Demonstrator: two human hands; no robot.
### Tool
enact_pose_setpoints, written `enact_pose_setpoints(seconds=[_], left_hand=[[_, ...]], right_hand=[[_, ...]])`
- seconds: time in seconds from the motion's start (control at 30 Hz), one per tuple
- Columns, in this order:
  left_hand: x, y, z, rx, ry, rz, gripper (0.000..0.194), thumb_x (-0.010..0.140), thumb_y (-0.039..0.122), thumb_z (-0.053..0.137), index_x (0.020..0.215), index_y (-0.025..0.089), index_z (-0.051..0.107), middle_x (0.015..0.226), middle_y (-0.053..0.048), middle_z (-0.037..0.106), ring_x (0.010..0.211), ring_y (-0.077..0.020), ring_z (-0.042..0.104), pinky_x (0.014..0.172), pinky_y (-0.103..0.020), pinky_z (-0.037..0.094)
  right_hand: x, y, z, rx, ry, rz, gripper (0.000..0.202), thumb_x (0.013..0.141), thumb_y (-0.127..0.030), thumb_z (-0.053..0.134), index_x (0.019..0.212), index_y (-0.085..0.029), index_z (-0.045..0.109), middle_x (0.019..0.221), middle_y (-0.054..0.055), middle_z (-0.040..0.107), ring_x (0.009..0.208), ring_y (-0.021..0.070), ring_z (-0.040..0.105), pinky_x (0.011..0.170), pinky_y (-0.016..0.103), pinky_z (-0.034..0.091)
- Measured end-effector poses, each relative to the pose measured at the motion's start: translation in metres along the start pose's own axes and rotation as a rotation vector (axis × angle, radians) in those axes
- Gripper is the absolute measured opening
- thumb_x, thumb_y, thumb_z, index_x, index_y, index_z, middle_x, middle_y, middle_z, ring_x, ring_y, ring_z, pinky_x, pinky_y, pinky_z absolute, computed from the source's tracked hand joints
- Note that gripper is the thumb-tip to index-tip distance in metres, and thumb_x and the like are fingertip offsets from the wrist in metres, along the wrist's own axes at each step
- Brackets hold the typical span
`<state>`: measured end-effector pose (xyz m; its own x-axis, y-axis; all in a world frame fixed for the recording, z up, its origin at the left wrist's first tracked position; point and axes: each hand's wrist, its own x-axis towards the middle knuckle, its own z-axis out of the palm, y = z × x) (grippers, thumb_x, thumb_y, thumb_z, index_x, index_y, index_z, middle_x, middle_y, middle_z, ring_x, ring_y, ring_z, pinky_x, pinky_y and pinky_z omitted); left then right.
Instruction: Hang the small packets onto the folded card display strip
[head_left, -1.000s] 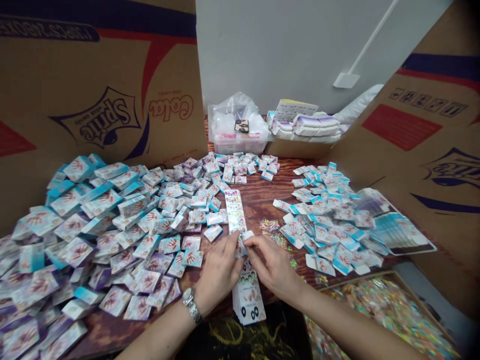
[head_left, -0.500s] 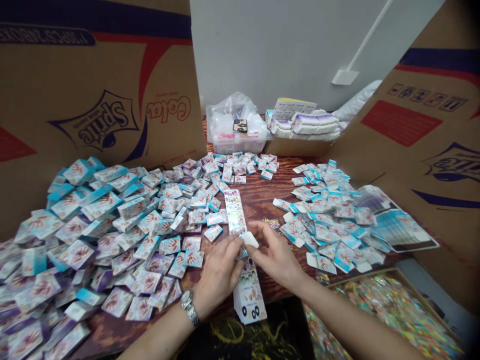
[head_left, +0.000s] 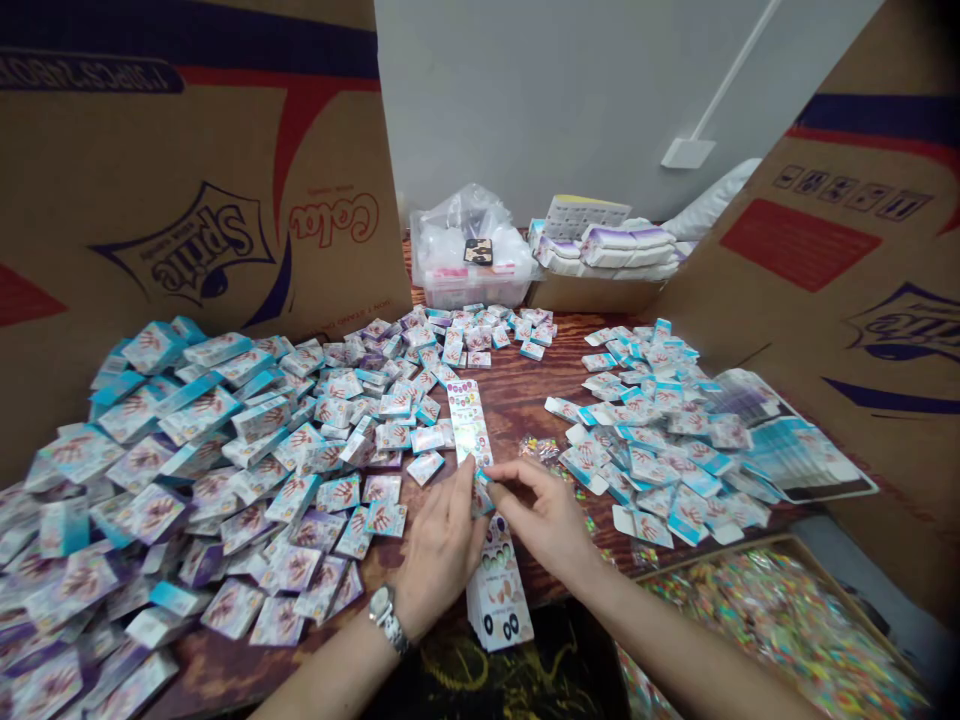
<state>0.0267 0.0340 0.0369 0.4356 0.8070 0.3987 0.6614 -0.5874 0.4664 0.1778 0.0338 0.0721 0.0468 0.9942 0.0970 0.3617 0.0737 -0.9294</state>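
Note:
My left hand [head_left: 448,520] is wrapped round the left side of a small blue-and-white box [head_left: 482,493], printed like the others on the table. On the box's right side, my right hand [head_left: 544,515] pinches its top end between thumb and fingers. Beneath both hands runs a long stack of printed paper strips [head_left: 506,600]; its near end hangs past the table edge. A few small clear packets of coloured pieces [head_left: 541,448] lie just beyond my right hand. Part of the box is hidden by my fingers.
A large heap of small boxes [head_left: 247,440] covers the left of the table. More boxes, some with flaps up [head_left: 660,430], lie on the right beside flat card sheets [head_left: 810,460]. Cartons [head_left: 187,150] stand either side. A carton of packets [head_left: 795,630] sits lower right.
The white flap that stood up on the small box no longer shows; the box's top end now looks closed. My right hand has shifted slightly down and towards the left hand.

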Motion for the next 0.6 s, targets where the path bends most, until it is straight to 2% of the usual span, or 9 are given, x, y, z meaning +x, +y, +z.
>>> enact_pose_setpoints(seconds=[0.07,0.13,0.27,0.33,0.43,0.5,0.53,0.6], left_hand=[[0.001,0.001,0.002,0.019,-0.009,0.003,0.071,0.086,0.01,0.042,0.146,0.016,0.005,0.129,-0.019,0.05,0.113,-0.0275,0.053,0.092,-0.044,0.047],[0.002,0.001,0.004,0.042,-0.007,-0.013,0.072,0.087,0.011,0.04,0.146,0.016,-0.001,0.128,-0.02,0.049,0.112,-0.028,0.052,0.091,-0.045,0.047],[0.0,0.003,0.007,0.043,-0.015,-0.04,0.071,0.091,0.014,0.037,0.145,0.014,-0.009,0.13,-0.023,0.044,0.112,-0.0296,0.049,0.091,-0.046,0.045],[-0.002,0.001,0.006,0.022,-0.037,-0.046,0.071,0.091,0.013,0.034,0.145,0.014,-0.011,0.128,-0.022,0.044,0.112,-0.0295,0.048,0.091,-0.047,0.044],[0.001,-0.011,0.001,0.019,-0.069,-0.053,0.07,0.091,0.018,0.036,0.146,0.015,-0.008,0.121,-0.019,0.049,0.108,-0.028,0.051,0.089,-0.045,0.046],[0.008,-0.027,-0.006,0.084,-0.077,-0.075,0.067,0.091,0.022,0.04,0.146,0.015,0.002,0.115,-0.017,0.054,0.105,-0.0282,0.052,0.087,-0.044,0.047],[0.013,-0.036,-0.01,0.138,-0.072,-0.092,0.065,0.09,0.024,0.042,0.146,0.015,0.01,0.114,-0.017,0.055,0.106,-0.0293,0.052,0.087,-0.045,0.047],[0.025,-0.053,-0.019,0.251,-0.027,-0.122,0.061,0.088,0.027,0.047,0.143,0.013,0.024,0.122,-0.02,0.052,0.117,-0.035,0.045,0.092,-0.05,0.042]], right_hand=[[-0.003,-0.003,0.0,-0.138,0.014,-0.112,0.018,0.083,-0.019,0.054,0.093,-0.024,0.068,0.088,0.005,0.064,0.084,0.0188,0.061,0.075,0.034,0.051],[-0.009,-0.006,0.003,-0.214,0.012,-0.22,0.027,0.086,-0.015,0.049,0.105,-0.025,0.066,0.093,0.006,0.064,0.088,0.0197,0.06,0.076,0.035,0.051],[-0.026,-0.003,0.014,-0.295,0.048,-0.464,0.047,0.088,-0.008,0.041,0.131,-0.025,0.046,0.11,0.008,0.062,0.101,0.0218,0.057,0.086,0.04,0.048],[-0.029,0.003,0.016,-0.292,0.039,-0.489,0.047,0.088,-0.009,0.041,0.133,-0.024,0.043,0.113,0.009,0.061,0.104,0.0223,0.056,0.09,0.042,0.047],[-0.014,0.015,0.004,-0.212,-0.146,-0.335,0.035,0.093,-0.019,0.04,0.128,-0.023,0.047,0.114,0.008,0.062,0.105,0.0197,0.058,0.088,0.038,0.049],[0.01,0.027,-0.009,-0.221,-0.296,-0.264,0.034,0.096,-0.028,0.038,0.128,-0.022,0.047,0.115,0.008,0.062,0.105,0.0184,0.059,0.088,0.037,0.049],[0.023,0.034,-0.015,-0.298,-0.334,-0.271,0.038,0.094,-0.032,0.041,0.13,-0.022,0.045,0.12,0.009,0.06,0.11,0.02,0.056,0.093,0.04,0.047],[0.048,0.049,-0.023,-0.477,-0.461,-0.344,0.058,0.087,-0.042,0.054,0.137,-0.02,0.038,0.138,0.014,0.045,0.129,0.0263,0.039,0.104,0.047,0.034]])
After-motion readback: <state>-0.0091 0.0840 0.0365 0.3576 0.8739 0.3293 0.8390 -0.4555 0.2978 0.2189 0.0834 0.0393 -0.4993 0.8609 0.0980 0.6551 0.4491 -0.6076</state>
